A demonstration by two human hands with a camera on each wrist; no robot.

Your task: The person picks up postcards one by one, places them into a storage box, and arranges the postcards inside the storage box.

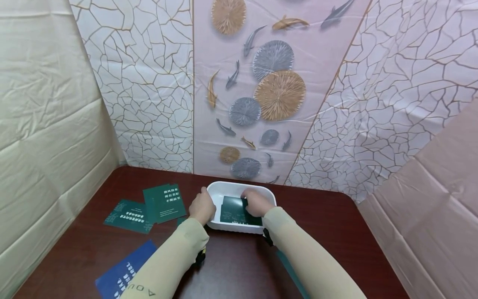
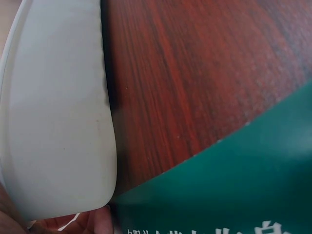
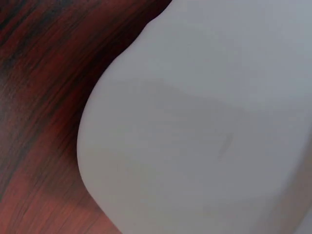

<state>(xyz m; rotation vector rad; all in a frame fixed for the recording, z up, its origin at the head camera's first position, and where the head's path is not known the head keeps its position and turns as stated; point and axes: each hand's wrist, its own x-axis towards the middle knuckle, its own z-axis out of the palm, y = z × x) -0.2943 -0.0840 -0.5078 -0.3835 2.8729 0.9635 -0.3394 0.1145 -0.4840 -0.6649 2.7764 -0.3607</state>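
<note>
A white plastic tray (image 1: 239, 227) sits toward the back of the table, with dark green printed cards (image 1: 232, 209) lying inside it. My left hand (image 1: 203, 206) grips the tray's left end. In the left wrist view, fingertips (image 2: 101, 222) show below the outer wall of the tray (image 2: 58, 107). Over the right rim reaches my right hand (image 1: 257, 202), its fingers curled at the right part of the green cards and seeming to pinch one. The right wrist view has only the tray's outer wall (image 3: 195, 122); the fingers are hidden there.
Left of the tray, green cards with white print (image 1: 164, 202) overlap another green card (image 1: 128, 216) on the dark red wooden table (image 1: 231, 265). A blue card (image 1: 127, 270) lies nearer, partly under the left sleeve. A teal strip (image 1: 292, 274) shows beside the right sleeve.
</note>
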